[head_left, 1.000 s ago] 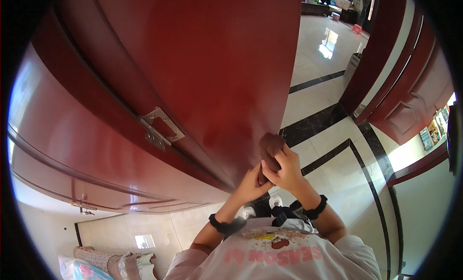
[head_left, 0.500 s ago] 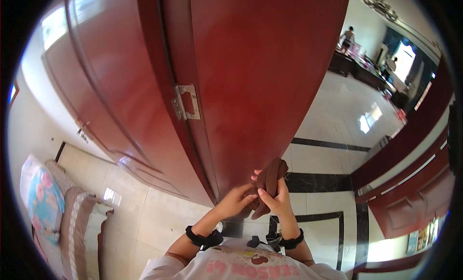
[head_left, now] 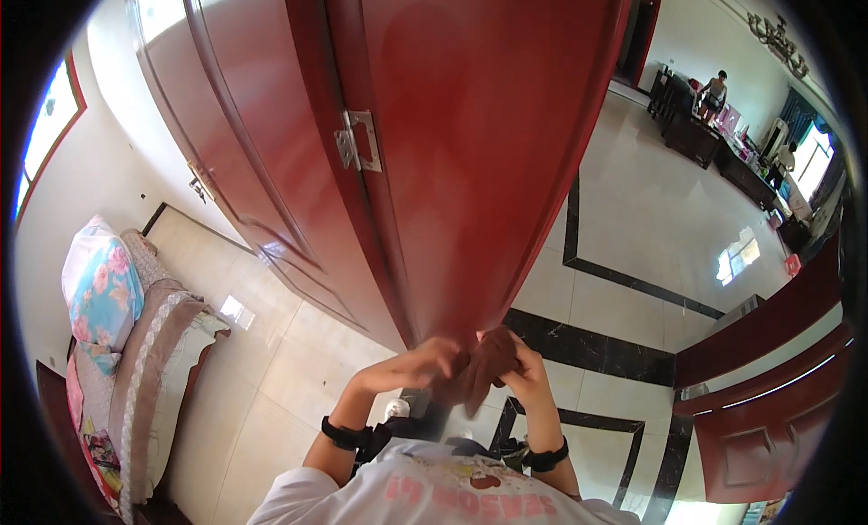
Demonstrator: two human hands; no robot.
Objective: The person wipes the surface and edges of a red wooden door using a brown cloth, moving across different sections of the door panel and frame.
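A brown cloth (head_left: 490,369) is bunched up between my two hands, in front of my chest and close to the lower part of the dark red door frame (head_left: 470,208). My right hand (head_left: 528,371) grips its right side, with the thumb pressed on the folds. At the cloth's left side, my left hand (head_left: 425,362) is closed with curled fingers on a fold; motion blurs it, and the fingertips are partly hidden. Black bands circle both wrists.
A red panelled door (head_left: 244,118) stands on the left, joined by a metal hinge (head_left: 360,141). Beyond it is a bed (head_left: 167,371) with a floral pillow (head_left: 107,276). Two people are by dark furniture (head_left: 692,141) in the far right room. Red cabinetry (head_left: 768,435) stands at right.
The view has shifted, showing more of the far room. My hands and the cloth sit slightly lower against the door frame. The cloth is bunched differently, and my left hand has moved left.
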